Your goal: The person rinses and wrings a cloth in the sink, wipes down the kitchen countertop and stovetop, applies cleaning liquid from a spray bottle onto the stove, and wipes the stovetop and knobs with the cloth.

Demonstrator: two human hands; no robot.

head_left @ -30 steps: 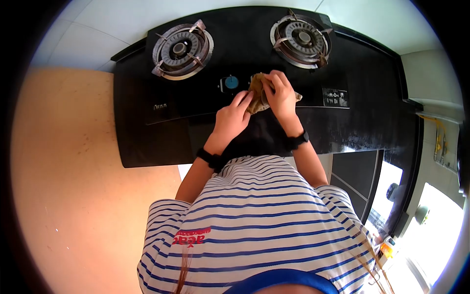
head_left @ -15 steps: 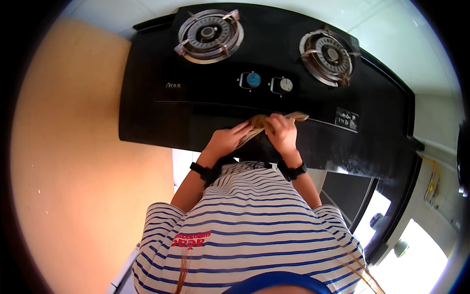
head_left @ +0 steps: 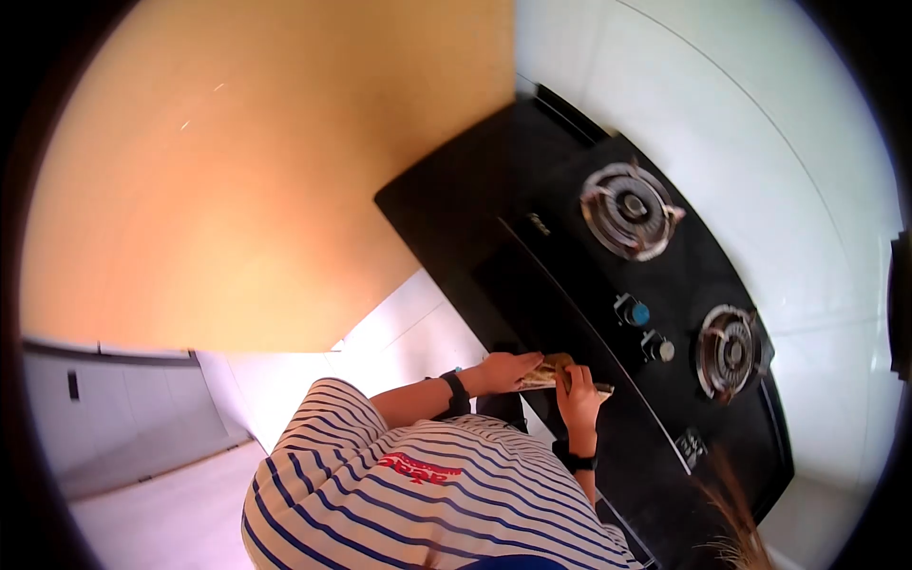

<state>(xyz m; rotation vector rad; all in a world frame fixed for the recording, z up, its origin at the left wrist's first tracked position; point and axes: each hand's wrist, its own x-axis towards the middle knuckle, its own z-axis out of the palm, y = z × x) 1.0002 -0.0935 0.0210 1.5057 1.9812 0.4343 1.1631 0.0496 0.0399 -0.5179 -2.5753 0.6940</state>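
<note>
A brownish-yellow folded cloth is held between my two hands, low over the near edge of the black gas stove. My left hand has its fingers closed on the cloth's left part. On the right side, my right hand pinches the cloth, and a pale corner pokes out past its fingers. Parts of the cloth are covered by my fingers. Beyond them on the stove sit a blue-topped knob and a silver-topped knob.
Two burners, one farther left and one to the right, stand on the stove against the white wall. A large tan panel rises at left. Below it are pale floor tiles and a grey cabinet.
My view has turned toward the left, so the stove now appears tilted and farther right. Both hands still hold the cloth, close to the front edge of the stove.
</note>
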